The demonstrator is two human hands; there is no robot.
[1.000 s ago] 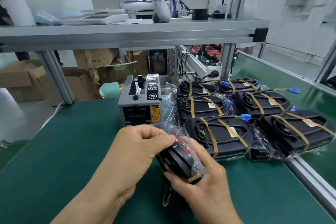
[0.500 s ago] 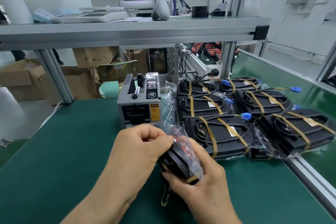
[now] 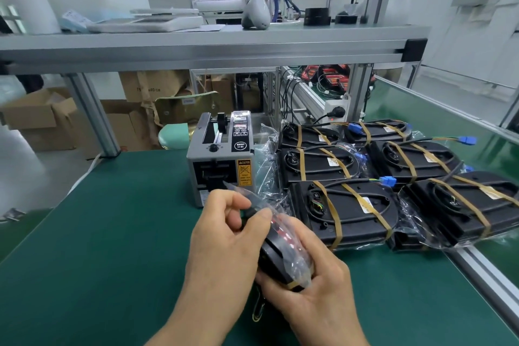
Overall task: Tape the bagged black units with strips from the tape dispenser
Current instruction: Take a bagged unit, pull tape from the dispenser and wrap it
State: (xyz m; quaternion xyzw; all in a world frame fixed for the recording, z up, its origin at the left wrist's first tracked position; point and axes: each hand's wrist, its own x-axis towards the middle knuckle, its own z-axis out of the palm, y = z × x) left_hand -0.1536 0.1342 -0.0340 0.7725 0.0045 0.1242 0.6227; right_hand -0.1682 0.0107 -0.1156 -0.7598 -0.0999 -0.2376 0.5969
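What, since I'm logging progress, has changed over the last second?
The left hand has drawn the bag's loose end up and left, toward the dispenser. The right hand still holds the unit; taped units unmoved.

Just two bare hands in shot, nothing worn on either. The left hand [image 3: 224, 236] has a long stretch of bare forearm [image 3: 179, 323] showing behind it, uncovered right down to the near edge. The right hand [image 3: 317, 292] shows only a short bit of bare wrist [image 3: 345, 336]. Knuckle creases are easy to see on the fingers of both.
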